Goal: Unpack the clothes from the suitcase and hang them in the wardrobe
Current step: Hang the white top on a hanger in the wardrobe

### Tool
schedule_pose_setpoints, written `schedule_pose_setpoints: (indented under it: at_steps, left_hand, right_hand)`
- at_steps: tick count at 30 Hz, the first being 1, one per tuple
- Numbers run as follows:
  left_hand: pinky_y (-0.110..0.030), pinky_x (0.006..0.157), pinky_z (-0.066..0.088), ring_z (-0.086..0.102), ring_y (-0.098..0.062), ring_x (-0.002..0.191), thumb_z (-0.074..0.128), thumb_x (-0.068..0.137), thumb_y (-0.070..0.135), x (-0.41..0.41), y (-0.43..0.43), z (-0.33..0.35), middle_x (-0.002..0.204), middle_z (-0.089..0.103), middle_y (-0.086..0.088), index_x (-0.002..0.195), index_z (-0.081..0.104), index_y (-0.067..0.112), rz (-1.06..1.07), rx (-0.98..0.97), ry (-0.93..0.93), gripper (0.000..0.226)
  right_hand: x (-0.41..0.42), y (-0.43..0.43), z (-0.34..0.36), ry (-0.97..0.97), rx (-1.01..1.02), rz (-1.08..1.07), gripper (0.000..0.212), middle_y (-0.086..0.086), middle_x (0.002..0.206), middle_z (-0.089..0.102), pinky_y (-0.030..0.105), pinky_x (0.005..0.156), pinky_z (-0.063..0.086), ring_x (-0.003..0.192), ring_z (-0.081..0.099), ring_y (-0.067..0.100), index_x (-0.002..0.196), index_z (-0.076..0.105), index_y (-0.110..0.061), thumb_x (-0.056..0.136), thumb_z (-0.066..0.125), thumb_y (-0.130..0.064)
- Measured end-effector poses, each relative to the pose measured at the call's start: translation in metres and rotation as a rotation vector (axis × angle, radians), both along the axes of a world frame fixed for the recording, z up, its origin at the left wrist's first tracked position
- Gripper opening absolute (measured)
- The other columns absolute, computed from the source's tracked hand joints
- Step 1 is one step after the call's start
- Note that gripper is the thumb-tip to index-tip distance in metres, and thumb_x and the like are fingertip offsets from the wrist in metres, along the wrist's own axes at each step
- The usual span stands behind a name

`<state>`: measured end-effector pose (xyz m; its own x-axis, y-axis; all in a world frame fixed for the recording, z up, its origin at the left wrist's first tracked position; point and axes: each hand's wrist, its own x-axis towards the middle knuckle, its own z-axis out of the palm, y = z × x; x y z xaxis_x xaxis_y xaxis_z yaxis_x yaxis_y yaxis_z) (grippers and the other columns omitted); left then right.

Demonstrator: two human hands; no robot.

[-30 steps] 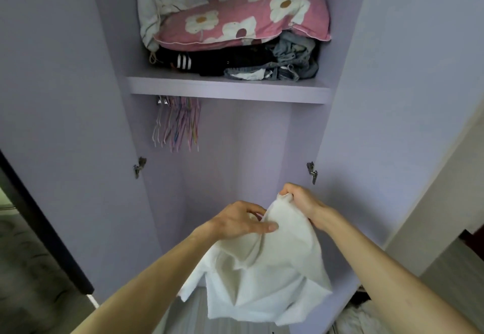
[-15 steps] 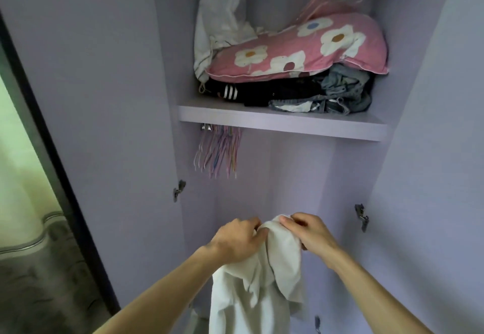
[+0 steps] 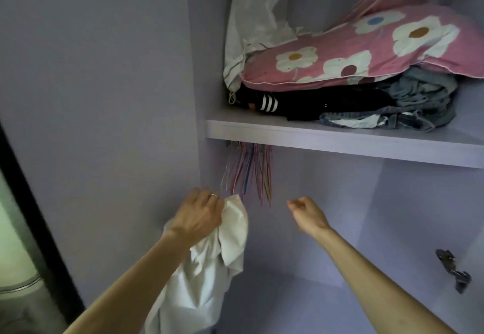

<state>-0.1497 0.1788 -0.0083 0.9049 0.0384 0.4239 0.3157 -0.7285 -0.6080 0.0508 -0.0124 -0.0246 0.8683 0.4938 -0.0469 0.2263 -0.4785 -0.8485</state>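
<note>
My left hand (image 3: 201, 214) grips the top of a white garment (image 3: 209, 268), which hangs bunched below it in front of the open lilac wardrobe (image 3: 327, 216). Just above and right of that hand, a bunch of thin coloured hangers (image 3: 250, 174) hangs under the shelf (image 3: 340, 140). My right hand (image 3: 305, 210) is raised to the right of the hangers, fingers curled, holding nothing. The suitcase is out of view.
On the shelf lie a pink flowered pillow (image 3: 366, 51), a white cloth bag (image 3: 256, 19), a black striped garment (image 3: 301, 103) and jeans (image 3: 419, 106). The wardrobe's left door (image 3: 99, 98) stands open; a metal hinge (image 3: 453, 271) sticks out at the right side.
My right hand has let go of the white garment and moved right. My left hand has carried the garment up and left toward the hangers. The view has shifted closer to the wardrobe.
</note>
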Motion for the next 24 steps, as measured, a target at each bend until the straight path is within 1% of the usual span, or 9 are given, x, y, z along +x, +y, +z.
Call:
schedule_pose_setpoints:
  at_steps: [2,6,9,11,13,15,18,21,24]
  left_hand:
    - [-0.052,0.094,0.043,0.063,-0.043,0.093,0.042,0.083,0.002,0.008,0.036,-0.012,0.083,0.064,-0.019,0.086,0.066,0.003,0.078,0.064,0.0,0.025]
    - [-0.062,0.118,0.015,0.039,-0.054,0.133,0.045,0.092,0.014,0.014,0.075,-0.024,0.124,0.06,-0.026,0.12,0.062,-0.003,0.321,0.113,0.058,0.036]
    - [-0.06,0.119,-0.005,0.009,-0.052,0.146,0.028,0.101,0.02,0.018,0.089,-0.036,0.151,0.033,-0.022,0.148,0.03,-0.004,0.373,0.244,0.003,0.053]
    - [-0.059,0.117,-0.011,-0.001,-0.049,0.147,0.022,0.104,0.02,0.019,0.09,-0.039,0.159,0.016,-0.019,0.154,0.01,-0.004,0.384,0.306,0.064,0.056]
    - [-0.058,0.116,-0.013,-0.004,-0.047,0.148,0.021,0.105,0.021,0.018,0.092,-0.04,0.161,0.01,-0.016,0.154,0.005,-0.002,0.386,0.342,0.08,0.057]
    - [-0.057,0.117,-0.012,-0.003,-0.045,0.148,0.02,0.106,0.023,0.019,0.095,-0.041,0.16,0.011,-0.015,0.155,0.006,-0.002,0.396,0.349,0.059,0.057]
    - [-0.056,0.12,-0.008,0.0,-0.043,0.149,0.022,0.106,0.026,0.02,0.092,-0.042,0.159,0.017,-0.015,0.155,0.008,0.0,0.388,0.327,0.016,0.057]
    - [-0.056,0.121,-0.004,0.004,-0.042,0.148,0.021,0.105,0.025,0.018,0.091,-0.042,0.158,0.02,-0.015,0.155,0.01,0.001,0.366,0.318,0.016,0.056]
    - [-0.058,0.12,-0.003,0.016,-0.041,0.144,0.025,0.104,0.023,0.016,0.096,-0.046,0.151,0.032,-0.015,0.151,0.024,0.0,0.319,0.313,0.005,0.052]
  right_hand:
    - [0.024,0.033,-0.013,-0.02,-0.035,-0.018,0.034,0.007,0.123,0.059,0.03,0.09,0.043,0.114,0.056,0.028,0.122,0.053,-0.014,0.1,0.045,-0.039]
    - [0.065,0.085,-0.045,-0.001,-0.018,-0.104,0.045,0.015,0.139,0.052,0.034,0.1,0.04,0.126,0.05,0.035,0.136,0.045,-0.009,0.104,0.037,-0.04]
    - [0.085,0.116,-0.068,0.055,0.064,-0.132,0.051,0.016,0.147,0.045,0.037,0.106,0.037,0.132,0.045,0.035,0.145,0.039,-0.009,0.106,0.03,-0.04]
    - [0.102,0.133,-0.084,0.102,0.116,-0.144,0.053,0.017,0.146,0.047,0.041,0.11,0.037,0.13,0.047,0.035,0.144,0.043,-0.006,0.106,0.028,-0.04]
    - [0.122,0.148,-0.1,0.132,0.147,-0.15,0.052,0.018,0.132,0.059,0.046,0.104,0.045,0.114,0.058,0.033,0.129,0.058,-0.004,0.102,0.032,-0.04]
    - [0.126,0.156,-0.106,0.124,0.155,-0.147,0.037,0.018,0.099,0.07,0.038,0.083,0.055,0.088,0.064,0.031,0.095,0.07,-0.004,0.096,0.046,-0.032]
    - [0.116,0.162,-0.103,0.066,0.14,-0.148,0.023,0.015,0.072,0.06,0.031,0.06,0.046,0.062,0.054,0.025,0.069,0.062,-0.006,0.089,0.053,-0.016]
    - [0.105,0.17,-0.098,0.031,0.186,-0.165,0.032,0.016,0.09,0.063,0.031,0.063,0.044,0.072,0.057,0.027,0.099,0.065,-0.006,0.096,0.043,-0.029]
    - [0.098,0.17,-0.086,-0.041,0.102,-0.245,0.055,0.02,0.132,0.057,0.038,0.089,0.048,0.112,0.058,0.036,0.136,0.051,-0.001,0.103,0.03,-0.04]
